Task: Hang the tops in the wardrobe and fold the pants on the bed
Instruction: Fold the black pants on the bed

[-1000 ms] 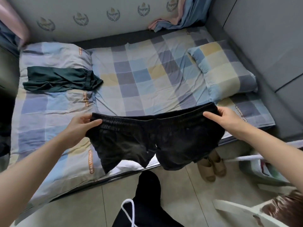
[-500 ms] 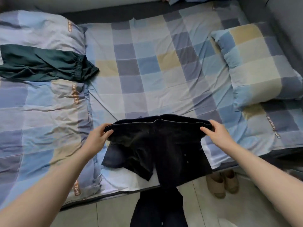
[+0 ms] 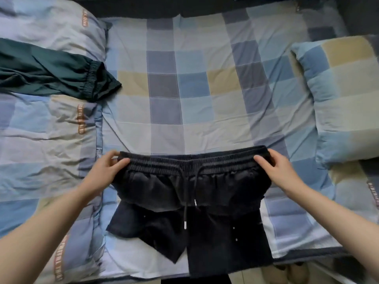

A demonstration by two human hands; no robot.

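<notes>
— Where are the black drawstring shorts (image 3: 190, 206) right now?

— On the checked bed sheet (image 3: 205, 111) at the near edge of the bed, legs toward me, one leg hem just over the edge. My left hand (image 3: 106, 173) pinches one end of the elastic waistband, my right hand (image 3: 281, 173) the other; the fingers (image 3: 261, 159) of each are closed on the fabric, thumbs on top.

— How will they handle?

— Soft, light and floppy, I judge. They sag and crease wherever I'm not holding, and the waistband is doubled over the seat. The gathered elastic is the firmest part, so the corners are the best grip.

— Anything to watch?

— The drawstring (image 3: 185, 212) dangles loose with metal tips; it could bunch inside a fold. The dark green pants (image 3: 53, 76) lie well apart on the duvet (image 3: 41, 140).
</notes>
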